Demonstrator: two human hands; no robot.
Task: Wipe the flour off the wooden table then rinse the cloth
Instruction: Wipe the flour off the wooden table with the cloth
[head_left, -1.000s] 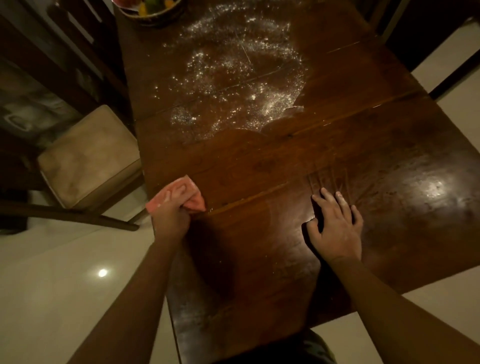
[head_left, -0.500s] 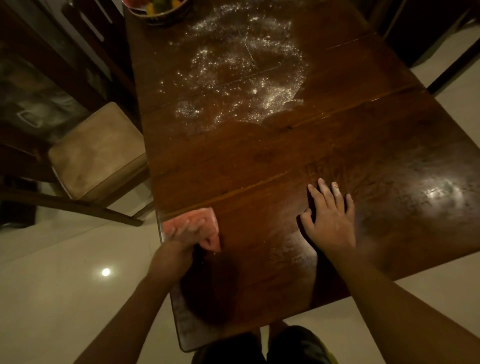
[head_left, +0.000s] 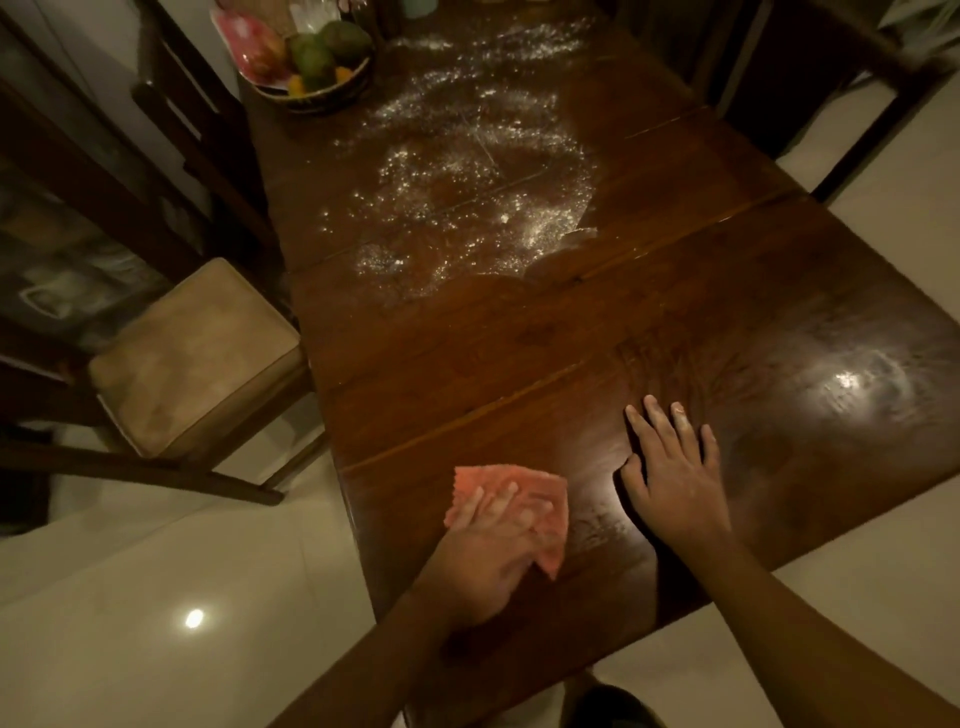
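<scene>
A long dark wooden table (head_left: 701, 291) runs away from me. White flour (head_left: 467, 187) is scattered over its far half, up to a curved edge near the middle. My left hand (head_left: 485, 551) presses flat on a pink cloth (head_left: 524, 493) at the table's near left part, fingers spread over it. My right hand (head_left: 670, 478) lies flat on the bare wood just to the right of the cloth, fingers apart and dusted white, holding nothing. Faint smears show on the wood around both hands.
A basket of fruit (head_left: 311, 57) stands at the far left end of the table. A chair with a beige cushion (head_left: 192, 353) sits at the left side. More dark chairs (head_left: 831, 78) stand at the far right. Pale tiled floor (head_left: 156, 597) surrounds the table.
My left hand has slid the pink cloth from the left edge towards me and rightward onto the near part of the table. My right hand has stayed flat in place.
</scene>
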